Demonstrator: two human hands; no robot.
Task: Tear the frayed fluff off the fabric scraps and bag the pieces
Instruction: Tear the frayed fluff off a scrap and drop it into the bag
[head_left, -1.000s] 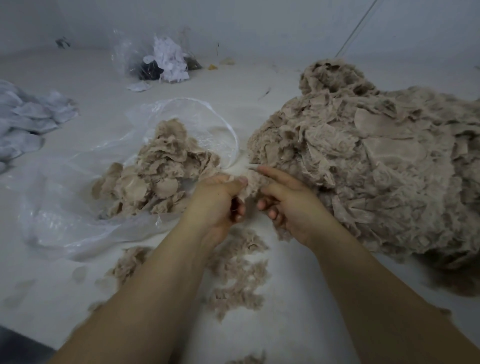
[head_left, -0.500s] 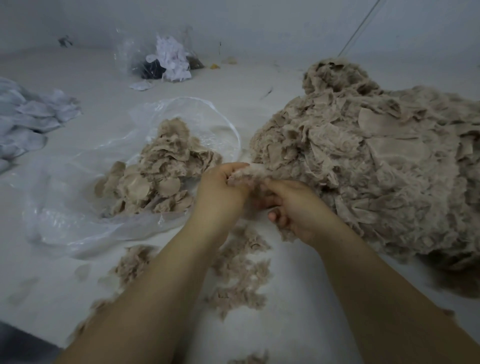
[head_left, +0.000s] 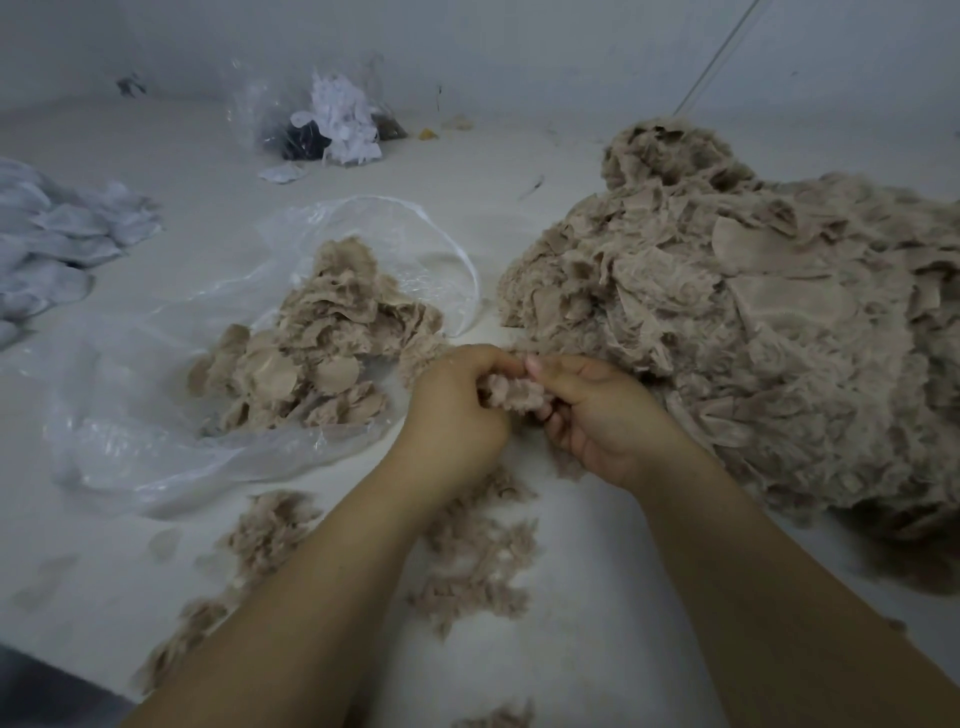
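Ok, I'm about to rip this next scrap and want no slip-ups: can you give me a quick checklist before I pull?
1. Scrap gripped by both hands: ok, left hand and right hand both pinch it.
2. Clear bag mouth open, within reach at the left: ok.
3. Room in the bag beside the cleaned pieces: ok.
4. Torn fluff lying apart from the bag: ok.
5. Big unsorted pile clear of the bag mouth: ok.
6. Fluff fully loosened from this scrap: cannot tell, fingers cover it.
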